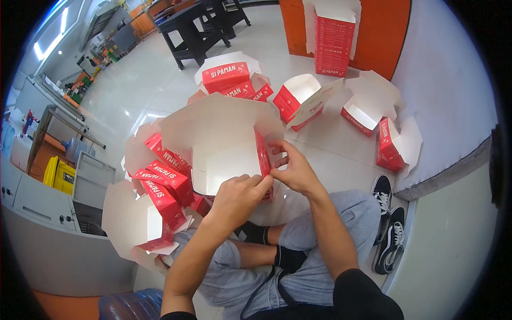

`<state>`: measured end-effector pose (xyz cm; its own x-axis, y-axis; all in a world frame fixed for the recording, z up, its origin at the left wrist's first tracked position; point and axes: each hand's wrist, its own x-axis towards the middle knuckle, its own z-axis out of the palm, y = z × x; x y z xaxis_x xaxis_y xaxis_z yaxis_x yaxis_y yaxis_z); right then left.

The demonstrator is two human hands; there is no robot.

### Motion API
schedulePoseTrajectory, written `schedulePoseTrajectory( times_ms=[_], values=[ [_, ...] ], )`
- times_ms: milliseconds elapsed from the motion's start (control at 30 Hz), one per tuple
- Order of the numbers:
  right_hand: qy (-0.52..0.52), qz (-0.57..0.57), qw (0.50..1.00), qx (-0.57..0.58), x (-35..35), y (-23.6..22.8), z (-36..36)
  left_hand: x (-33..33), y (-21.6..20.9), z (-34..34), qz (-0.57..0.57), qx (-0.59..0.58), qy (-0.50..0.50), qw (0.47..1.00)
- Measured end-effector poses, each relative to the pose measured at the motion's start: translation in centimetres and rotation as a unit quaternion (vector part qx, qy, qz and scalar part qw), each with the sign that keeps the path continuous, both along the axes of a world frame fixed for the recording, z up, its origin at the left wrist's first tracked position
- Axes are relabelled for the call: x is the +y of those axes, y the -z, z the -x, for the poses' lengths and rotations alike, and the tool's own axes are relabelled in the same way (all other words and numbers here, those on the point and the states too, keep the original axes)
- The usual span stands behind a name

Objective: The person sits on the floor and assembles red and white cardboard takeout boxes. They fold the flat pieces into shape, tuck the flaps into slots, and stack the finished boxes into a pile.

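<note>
An open cardboard food box [224,160], white inside and red outside, stands before my crossed legs with its broad lid flap raised at the far side. My left hand [237,197] is closed, fingers curled over its near edge by the right corner. On the right wall my right hand [292,168] pinches the red rim, thumb and fingertips close to the left thumb. Below the corner, more red edges show, apparently of boxes stacked underneath. What lies between the fingertips is partly hidden.
Loose red boxes [170,184] crowd the left side, and others [226,76] lie beyond. A tall nested stack [334,45] stands by an orange panel. Several open boxes [368,101] sit to the right. Black sneakers [392,240] rest beside the wall; black stools [192,32] stand farther off.
</note>
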<state>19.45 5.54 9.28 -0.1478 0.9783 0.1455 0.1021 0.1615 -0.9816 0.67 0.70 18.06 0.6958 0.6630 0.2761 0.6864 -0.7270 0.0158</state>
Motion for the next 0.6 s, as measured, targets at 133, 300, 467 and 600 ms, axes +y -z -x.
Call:
schedulePoseTrajectory(
  times_ms=[133,300,467,600],
  values=[
    [-0.016,-0.011,0.999,0.029,-0.1,-0.2,0.3,0.0,-0.1,-0.2,0.005,0.036,-0.022,0.999],
    [-0.034,-0.006,0.998,0.061,0.0,0.6,0.6,-0.4,0.3,0.1,-0.011,0.025,-0.019,0.999],
    [-0.053,0.071,0.996,0.032,-0.7,-0.5,0.7,-0.4,0.9,0.6,-0.020,0.004,-0.038,0.999],
    [-0.050,0.059,0.996,0.036,-0.3,0.5,0.9,-0.3,0.9,0.7,-0.025,0.014,-0.030,0.999]
  ],
)
